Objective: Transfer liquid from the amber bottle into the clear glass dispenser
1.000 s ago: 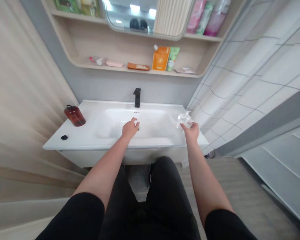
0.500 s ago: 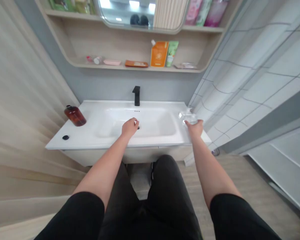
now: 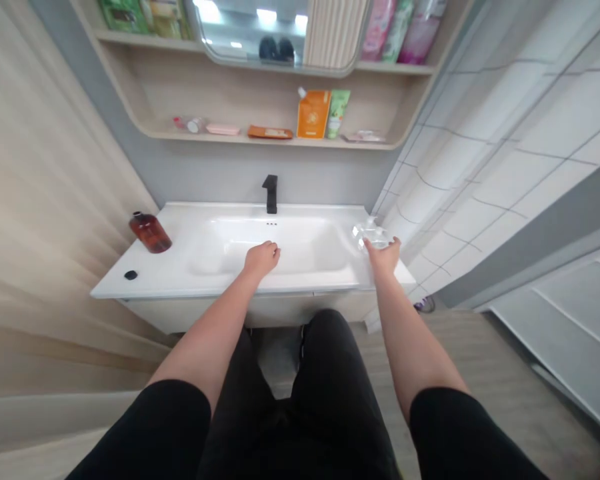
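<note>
Over the front part of the white sink basin (image 3: 305,250), my left hand (image 3: 263,259) is closed, its fingers curled together; whatever they may hold is hidden. My right hand (image 3: 384,257) is at the counter's right end, thumb and fingers spread apart. Just behind it, partly between thumb and fingers, stand clear pump bottles (image 3: 371,233); whether the hand touches one I cannot tell. A brown bottle without a cap (image 3: 151,233) lies tilted or stands at the left end of the counter. In front of it is a small black cap (image 3: 131,275).
A black faucet (image 3: 271,193) rises behind the basin. Above, a wall shelf (image 3: 200,137) holds an orange pouch (image 3: 314,115), a green tube (image 3: 337,113) and small packets, with a mirror over it. A curtain (image 3: 45,200) hangs at left; a tiled wall (image 3: 445,167) borders the right.
My right hand's fingers have spread wider beside the clear bottles. My left hand has turned slightly and stays closed over the basin. The view has shifted a little.
</note>
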Demonstrator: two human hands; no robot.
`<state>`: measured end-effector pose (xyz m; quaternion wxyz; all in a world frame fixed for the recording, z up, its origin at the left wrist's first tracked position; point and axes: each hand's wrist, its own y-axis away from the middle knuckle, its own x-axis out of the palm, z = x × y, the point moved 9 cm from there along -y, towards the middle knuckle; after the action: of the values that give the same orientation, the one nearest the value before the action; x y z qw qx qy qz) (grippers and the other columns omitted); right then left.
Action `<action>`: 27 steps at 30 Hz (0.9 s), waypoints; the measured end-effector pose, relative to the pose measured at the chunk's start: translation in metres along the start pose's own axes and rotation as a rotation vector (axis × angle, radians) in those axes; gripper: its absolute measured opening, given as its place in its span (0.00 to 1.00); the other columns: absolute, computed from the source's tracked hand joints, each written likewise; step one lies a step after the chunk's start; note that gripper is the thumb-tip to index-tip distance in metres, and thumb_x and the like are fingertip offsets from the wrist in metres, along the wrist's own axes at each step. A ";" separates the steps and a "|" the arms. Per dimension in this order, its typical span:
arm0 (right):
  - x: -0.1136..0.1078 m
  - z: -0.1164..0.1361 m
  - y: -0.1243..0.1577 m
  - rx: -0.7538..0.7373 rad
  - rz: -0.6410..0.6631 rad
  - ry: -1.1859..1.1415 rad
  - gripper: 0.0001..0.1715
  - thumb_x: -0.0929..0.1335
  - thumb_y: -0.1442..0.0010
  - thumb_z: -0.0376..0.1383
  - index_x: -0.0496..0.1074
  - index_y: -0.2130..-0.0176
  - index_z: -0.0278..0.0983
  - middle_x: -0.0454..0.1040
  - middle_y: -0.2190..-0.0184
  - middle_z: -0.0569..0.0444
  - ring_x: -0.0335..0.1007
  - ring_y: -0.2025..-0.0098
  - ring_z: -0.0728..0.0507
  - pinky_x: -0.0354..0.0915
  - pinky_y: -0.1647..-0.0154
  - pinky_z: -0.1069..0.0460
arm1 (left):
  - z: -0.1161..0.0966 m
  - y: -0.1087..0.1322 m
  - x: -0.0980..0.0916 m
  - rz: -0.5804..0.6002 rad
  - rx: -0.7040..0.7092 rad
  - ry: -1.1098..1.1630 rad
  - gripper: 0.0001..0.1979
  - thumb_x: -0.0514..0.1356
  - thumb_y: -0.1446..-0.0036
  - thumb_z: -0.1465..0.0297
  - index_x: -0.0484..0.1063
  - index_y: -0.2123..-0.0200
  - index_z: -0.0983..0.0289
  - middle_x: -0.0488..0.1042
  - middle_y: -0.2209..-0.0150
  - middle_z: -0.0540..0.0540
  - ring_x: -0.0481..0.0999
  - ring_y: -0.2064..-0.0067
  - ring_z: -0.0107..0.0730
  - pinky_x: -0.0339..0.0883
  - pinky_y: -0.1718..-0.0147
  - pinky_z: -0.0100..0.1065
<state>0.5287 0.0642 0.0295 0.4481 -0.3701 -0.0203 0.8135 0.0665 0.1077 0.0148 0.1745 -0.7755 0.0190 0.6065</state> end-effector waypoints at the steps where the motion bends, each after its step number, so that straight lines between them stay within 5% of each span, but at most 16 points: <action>1: -0.010 0.006 0.006 -0.022 -0.084 -0.005 0.54 0.79 0.43 0.55 0.64 0.32 0.30 0.74 0.34 0.25 0.72 0.31 0.24 0.66 0.29 0.33 | 0.000 0.000 0.000 0.003 0.005 0.002 0.20 0.52 0.21 0.60 0.84 0.50 0.60 0.83 0.47 0.62 0.84 0.48 0.47 0.71 0.53 0.40; 3: -0.025 0.030 0.027 -0.118 -0.226 -0.018 0.40 0.74 0.35 0.53 0.68 0.35 0.32 0.75 0.36 0.28 0.71 0.32 0.24 0.64 0.29 0.31 | 0.000 -0.001 0.000 -0.007 0.016 0.010 0.20 0.52 0.21 0.60 0.84 0.51 0.60 0.83 0.48 0.62 0.84 0.48 0.48 0.71 0.53 0.41; 5: -0.015 0.072 0.056 -0.296 -0.183 -0.059 0.27 0.68 0.30 0.49 0.72 0.40 0.35 0.79 0.43 0.34 0.75 0.39 0.29 0.68 0.34 0.35 | 0.000 -0.001 -0.001 -0.023 0.013 0.019 0.20 0.52 0.21 0.60 0.84 0.51 0.61 0.83 0.48 0.63 0.84 0.48 0.48 0.70 0.53 0.41; 9: 0.074 0.167 0.147 -0.664 0.494 -0.085 0.15 0.70 0.28 0.44 0.79 0.48 0.41 0.85 0.58 0.50 0.81 0.54 0.39 0.72 0.46 0.47 | -0.006 0.002 -0.003 -0.007 0.036 -0.005 0.20 0.51 0.21 0.61 0.83 0.49 0.62 0.84 0.49 0.64 0.84 0.49 0.50 0.70 0.53 0.42; 13: 0.135 0.195 0.212 -0.641 0.874 0.013 0.13 0.73 0.28 0.41 0.82 0.47 0.42 0.88 0.55 0.52 0.84 0.53 0.41 0.72 0.48 0.51 | -0.006 0.008 -0.014 0.055 0.164 -0.020 0.16 0.57 0.24 0.61 0.82 0.45 0.60 0.84 0.47 0.63 0.84 0.50 0.52 0.70 0.54 0.43; 15: 0.148 0.188 0.219 -0.572 0.932 0.094 0.13 0.73 0.27 0.42 0.83 0.46 0.41 0.88 0.52 0.50 0.84 0.49 0.40 0.72 0.47 0.51 | 0.023 0.008 -0.046 -0.064 0.088 0.031 0.17 0.58 0.25 0.60 0.80 0.42 0.59 0.84 0.48 0.62 0.84 0.49 0.52 0.70 0.52 0.43; 19: 0.159 0.172 0.218 -0.513 0.975 0.195 0.18 0.72 0.26 0.47 0.83 0.44 0.41 0.88 0.47 0.48 0.83 0.43 0.37 0.71 0.46 0.51 | 0.121 0.020 -0.145 -0.480 -0.221 0.092 0.18 0.61 0.27 0.64 0.76 0.39 0.63 0.82 0.50 0.63 0.79 0.43 0.53 0.68 0.41 0.47; 22: 0.164 0.169 0.220 -0.528 0.994 0.260 0.20 0.73 0.28 0.48 0.84 0.43 0.41 0.86 0.43 0.45 0.82 0.40 0.35 0.71 0.45 0.49 | 0.182 0.035 -0.205 -0.656 -0.337 0.027 0.30 0.70 0.34 0.66 0.68 0.34 0.70 0.74 0.35 0.70 0.68 0.31 0.60 0.56 0.29 0.60; 24: 0.167 0.170 0.222 -0.536 0.997 0.292 0.21 0.73 0.28 0.47 0.84 0.43 0.40 0.86 0.42 0.43 0.82 0.39 0.34 0.71 0.44 0.48 | 0.219 0.049 -0.227 -0.739 -0.430 0.022 0.44 0.74 0.38 0.65 0.58 0.28 0.74 0.63 0.26 0.76 0.61 0.26 0.65 0.49 0.27 0.69; 27: 0.169 0.171 0.224 -0.537 1.005 0.303 0.20 0.73 0.29 0.46 0.85 0.45 0.40 0.86 0.43 0.44 0.82 0.40 0.34 0.72 0.44 0.49 | 0.275 0.071 -0.228 -0.767 -0.641 0.108 0.59 0.80 0.46 0.62 0.49 0.24 0.76 0.56 0.25 0.82 0.58 0.25 0.77 0.48 0.30 0.77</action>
<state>0.2080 0.1068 -0.0272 -0.1037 -0.5470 0.0167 0.8305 -0.2680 0.0805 0.1577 0.1366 -0.7716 -0.4456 0.4329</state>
